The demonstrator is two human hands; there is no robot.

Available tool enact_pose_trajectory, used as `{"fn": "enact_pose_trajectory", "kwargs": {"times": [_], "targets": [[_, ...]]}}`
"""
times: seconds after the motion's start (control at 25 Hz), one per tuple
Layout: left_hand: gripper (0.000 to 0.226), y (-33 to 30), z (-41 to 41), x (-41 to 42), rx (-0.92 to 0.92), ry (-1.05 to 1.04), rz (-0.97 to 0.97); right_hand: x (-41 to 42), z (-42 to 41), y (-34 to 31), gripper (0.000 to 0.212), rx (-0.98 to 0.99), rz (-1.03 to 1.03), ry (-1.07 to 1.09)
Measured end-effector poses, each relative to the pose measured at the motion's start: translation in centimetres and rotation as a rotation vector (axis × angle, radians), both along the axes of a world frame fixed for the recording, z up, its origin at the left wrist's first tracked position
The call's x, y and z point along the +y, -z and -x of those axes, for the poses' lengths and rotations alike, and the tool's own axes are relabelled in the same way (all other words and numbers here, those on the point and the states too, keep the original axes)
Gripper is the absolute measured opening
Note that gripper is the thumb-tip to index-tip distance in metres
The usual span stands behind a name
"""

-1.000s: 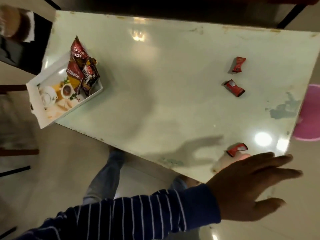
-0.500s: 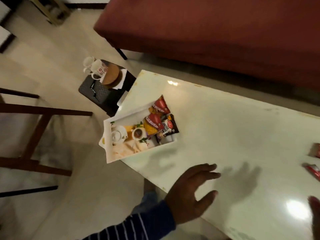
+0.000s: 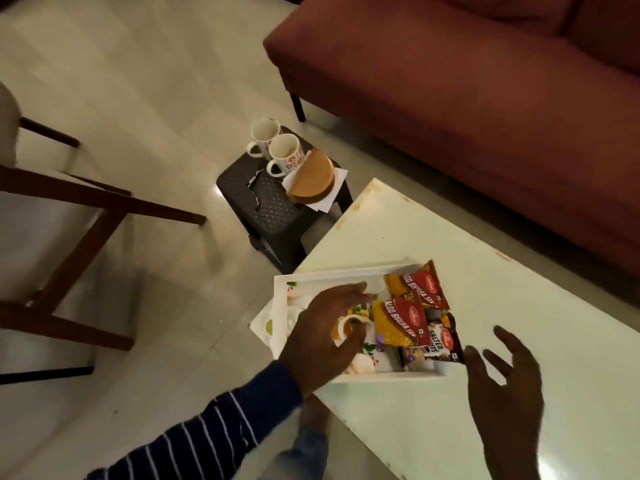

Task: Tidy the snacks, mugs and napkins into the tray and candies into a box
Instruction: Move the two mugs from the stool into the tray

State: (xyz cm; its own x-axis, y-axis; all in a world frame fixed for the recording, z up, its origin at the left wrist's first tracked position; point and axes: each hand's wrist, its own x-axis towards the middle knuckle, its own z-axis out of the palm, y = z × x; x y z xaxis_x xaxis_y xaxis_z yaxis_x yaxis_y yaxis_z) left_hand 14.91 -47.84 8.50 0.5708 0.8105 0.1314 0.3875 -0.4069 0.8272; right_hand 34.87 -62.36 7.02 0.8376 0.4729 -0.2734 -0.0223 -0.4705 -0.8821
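Tray (image 3: 280,306): white, printed floor, on the near-left corner of the pale table (image 3: 502,323), its left end overhanging the edge. Contents: three snack packets (image 3: 405,320) leaning together at the right end; left part of the floor free.

Left hand (image 3: 322,337): over the tray's middle, palm down, fingers loosely spread and holding nothing; whether it touches the tray cannot be told.

Right hand (image 3: 505,400): above the table just right of the tray, fingers wide, empty.

Mugs (image 3: 277,147): two, white with red motifs, upright and touching, on the dark stool (image 3: 273,209) on the floor beyond the table corner.

Napkins (image 3: 329,188): white sheets on the same stool, under a round brown holder (image 3: 313,178), just beside the mugs.

Candies and box: not in view.

Step in hand, as judged: steadying or shifting the tray before fetching the mugs.

Handling note: the overhang invites tipping, so the tray is best drawn fully onto the table first, both hands at opposite rims, kept level so the packets stay leaning. Mugs then go into the free left part, carried by their handles, set upright; napkins laid flat beside them.
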Motion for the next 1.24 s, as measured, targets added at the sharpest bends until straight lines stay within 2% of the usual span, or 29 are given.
{"fn": "enact_pose_trajectory", "kwargs": {"times": [0.2, 0.48, 0.72, 0.92, 1.08, 1.24], "targets": [[0.040, -1.3, 3.3, 8.4, 0.056, -0.096, -0.036, 8.6, 4.8, -1.8, 0.043, 0.014, 0.020, -0.168], [0.036, -0.6, 6.6, 14.3, 0.133, -0.298, -0.038, 17.0, 10.0, -3.5, 0.037, 0.134, -0.054, -0.294], [0.032, 1.0, 8.8, 20.6, 0.133, -0.356, -0.006, 25.1, 14.0, -3.1, 0.028, 0.083, -0.051, -0.361], [0.039, 5.1, 9.4, 30.1, 0.117, -0.372, 0.213, 35.9, 14.5, 0.2, 0.021, -0.030, 0.051, -0.388], [0.051, 8.1, 9.3, 36.4, 0.142, -0.324, 0.395, 45.9, 12.5, 1.0, 0.027, -0.136, 0.154, -0.374], [0.062, 10.3, 9.0, 40.7, 0.223, -0.284, 0.455, 53.2, 11.0, 2.5, 0.030, -0.234, 0.257, -0.434]]}}
